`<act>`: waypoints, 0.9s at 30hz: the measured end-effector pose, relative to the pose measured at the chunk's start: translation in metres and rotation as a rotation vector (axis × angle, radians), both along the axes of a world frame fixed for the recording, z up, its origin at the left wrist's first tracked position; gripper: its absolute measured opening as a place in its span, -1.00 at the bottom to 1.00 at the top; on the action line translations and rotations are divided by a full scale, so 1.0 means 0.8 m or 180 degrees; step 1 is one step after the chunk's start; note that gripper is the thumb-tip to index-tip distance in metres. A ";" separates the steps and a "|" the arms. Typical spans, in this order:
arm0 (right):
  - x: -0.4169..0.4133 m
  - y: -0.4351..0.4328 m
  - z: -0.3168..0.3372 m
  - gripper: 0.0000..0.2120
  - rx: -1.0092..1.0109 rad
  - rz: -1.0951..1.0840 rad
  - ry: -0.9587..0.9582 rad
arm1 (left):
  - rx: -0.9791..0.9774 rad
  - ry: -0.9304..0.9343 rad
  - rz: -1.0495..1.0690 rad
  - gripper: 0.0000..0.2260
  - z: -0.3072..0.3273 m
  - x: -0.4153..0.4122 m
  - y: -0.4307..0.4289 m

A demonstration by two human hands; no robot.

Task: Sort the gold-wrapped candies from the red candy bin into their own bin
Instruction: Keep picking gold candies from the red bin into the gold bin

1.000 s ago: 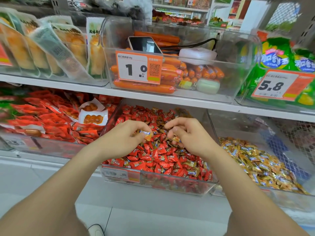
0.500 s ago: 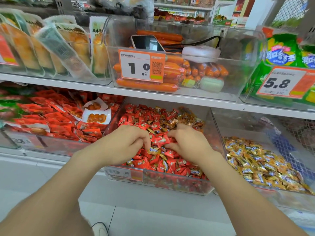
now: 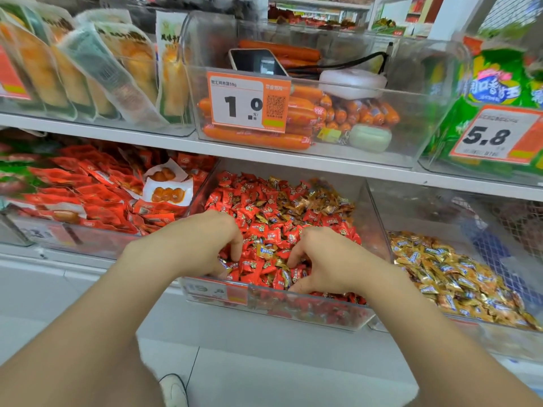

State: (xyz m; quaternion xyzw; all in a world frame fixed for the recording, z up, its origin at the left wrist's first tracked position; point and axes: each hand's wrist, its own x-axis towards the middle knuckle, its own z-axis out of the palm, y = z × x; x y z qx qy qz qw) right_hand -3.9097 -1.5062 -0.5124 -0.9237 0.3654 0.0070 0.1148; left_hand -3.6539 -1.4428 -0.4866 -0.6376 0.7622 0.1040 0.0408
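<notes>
Both dug into the front of the red bin — left hand, right hand, fingers curled, fishing for gold candies; can't tell if I've grabbed one. The gold bin sits just right.

Glossy foil-like wrappers cover the gold-wrapped candies; the red candy bin is clear, smooth plastic.

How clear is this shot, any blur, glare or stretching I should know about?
Head view: middle sharp, the 1.0 tag reads cleanly; left-edge packets and 5.8 tag are blurred; soft glare on the sausage bin; forearms stretch toward the bottom corners; lighting even, no hard shadows.
</notes>
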 end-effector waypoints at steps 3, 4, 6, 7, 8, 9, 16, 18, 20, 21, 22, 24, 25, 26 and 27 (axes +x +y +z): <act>0.007 0.000 0.001 -0.64 0.0101 0.0105 -0.0053 | -0.0051 -0.0112 0.0038 -0.73 0.000 -0.001 -0.001; 0.008 0.002 0.001 -0.69 0.0106 0.0103 -0.0083 | -0.0053 -0.0152 0.0053 -0.76 0.001 -0.001 0.000; 0.006 0.004 0.000 -0.77 0.0101 0.0033 -0.0200 | -0.0055 -0.0084 0.0120 -0.80 0.001 0.002 0.002; 0.003 0.004 0.000 -0.79 0.0146 -0.0028 -0.0299 | -0.0069 0.0020 0.0150 -0.80 0.001 0.004 0.004; 0.000 0.004 0.001 -0.79 0.0219 -0.0090 -0.0415 | -0.0121 0.0144 0.0144 -0.79 0.001 0.005 0.006; -0.003 0.004 0.003 -0.79 0.0294 -0.0156 -0.0514 | -0.0206 0.0274 0.0105 -0.78 0.002 0.005 0.008; -0.015 0.003 0.023 -0.70 0.0244 -0.0804 -0.0922 | -0.0508 0.1181 -0.0173 -0.92 0.008 -0.031 0.005; -0.018 0.002 0.023 -0.66 0.0196 -0.0936 -0.1004 | -0.0475 0.1032 -0.0301 -0.81 0.006 -0.046 -0.004; -0.019 0.001 0.024 -0.69 0.0380 -0.0933 -0.1178 | -0.0562 0.0849 -0.0381 -0.82 0.001 -0.058 -0.014; -0.019 0.002 0.025 -0.72 0.0468 -0.0863 -0.1222 | -0.0638 0.0732 -0.0412 -0.87 -0.001 -0.062 -0.019; -0.018 0.004 0.024 -0.73 0.0510 -0.0767 -0.1245 | -0.0666 0.0613 -0.0423 -0.89 -0.004 -0.064 -0.024; -0.014 0.006 0.022 -0.65 0.0584 -0.0647 -0.1287 | -0.0592 0.0401 -0.0427 -0.78 -0.007 -0.063 -0.030; -0.011 0.007 0.022 -0.62 0.0610 -0.0629 -0.1260 | -0.0548 0.0316 -0.0418 -0.78 -0.008 -0.061 -0.032; -0.007 0.009 0.020 -0.62 0.0568 -0.0593 -0.1164 | -0.0526 0.0208 -0.0435 -0.81 -0.008 -0.060 -0.031; -0.003 0.011 0.018 -0.64 0.0464 -0.0530 -0.1020 | -0.0496 0.0089 -0.0471 -0.84 -0.009 -0.060 -0.031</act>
